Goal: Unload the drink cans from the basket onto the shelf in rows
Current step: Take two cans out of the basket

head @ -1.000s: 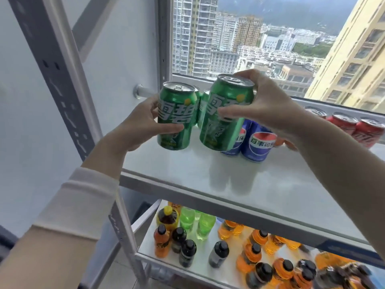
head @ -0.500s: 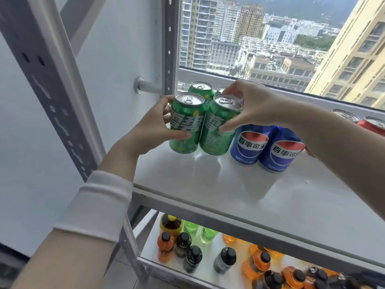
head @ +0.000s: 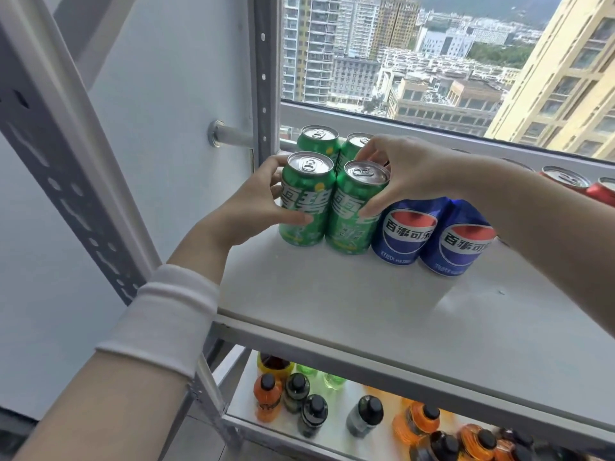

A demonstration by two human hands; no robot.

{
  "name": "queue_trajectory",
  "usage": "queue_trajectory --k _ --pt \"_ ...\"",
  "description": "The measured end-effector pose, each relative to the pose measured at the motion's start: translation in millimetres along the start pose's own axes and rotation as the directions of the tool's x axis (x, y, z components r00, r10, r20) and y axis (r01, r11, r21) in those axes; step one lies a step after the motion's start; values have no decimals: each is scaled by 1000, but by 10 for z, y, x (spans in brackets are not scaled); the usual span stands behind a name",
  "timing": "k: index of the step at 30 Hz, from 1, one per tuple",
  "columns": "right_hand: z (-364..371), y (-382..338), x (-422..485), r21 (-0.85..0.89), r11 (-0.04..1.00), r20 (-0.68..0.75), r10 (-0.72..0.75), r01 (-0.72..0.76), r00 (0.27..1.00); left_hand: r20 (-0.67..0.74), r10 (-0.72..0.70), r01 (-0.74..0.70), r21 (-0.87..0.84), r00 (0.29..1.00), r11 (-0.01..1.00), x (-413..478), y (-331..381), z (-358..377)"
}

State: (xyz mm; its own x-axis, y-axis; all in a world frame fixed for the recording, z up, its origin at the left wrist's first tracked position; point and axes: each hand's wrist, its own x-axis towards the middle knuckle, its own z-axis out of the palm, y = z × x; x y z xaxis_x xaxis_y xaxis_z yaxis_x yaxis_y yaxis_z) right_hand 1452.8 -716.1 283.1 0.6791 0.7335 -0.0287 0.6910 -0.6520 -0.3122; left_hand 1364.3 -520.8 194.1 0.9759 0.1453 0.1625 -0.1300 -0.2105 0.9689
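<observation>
Left hand (head: 253, 207) grips the left Sprite can (head: 307, 199), right hand (head: 416, 171) the right Sprite can (head: 357, 211). Both stand touching on the shelf (head: 366, 311), left of the Pepsi cans (head: 407, 232), likely squaring a new near row.

雪碧 on front green cans (head: 307, 197), 百事可乐 on blue cans (head: 407, 232)
</observation>
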Motion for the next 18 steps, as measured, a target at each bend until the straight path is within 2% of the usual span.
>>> queue_trajectory --k 4,10,18 --pt "-1 7 13 -3 1000 21 -5 6 1000 28 -18 17 15 999 1000 21 -9 -15" --pt "16 11 -6 -97 995 45 -23 27 999 45 -55 47 161 997 986 -6 98 -17" --pt "-34 -14 -21 -113 989 28 -90 92 996 -24 -10 16 246 1000 969 -59 110 50"
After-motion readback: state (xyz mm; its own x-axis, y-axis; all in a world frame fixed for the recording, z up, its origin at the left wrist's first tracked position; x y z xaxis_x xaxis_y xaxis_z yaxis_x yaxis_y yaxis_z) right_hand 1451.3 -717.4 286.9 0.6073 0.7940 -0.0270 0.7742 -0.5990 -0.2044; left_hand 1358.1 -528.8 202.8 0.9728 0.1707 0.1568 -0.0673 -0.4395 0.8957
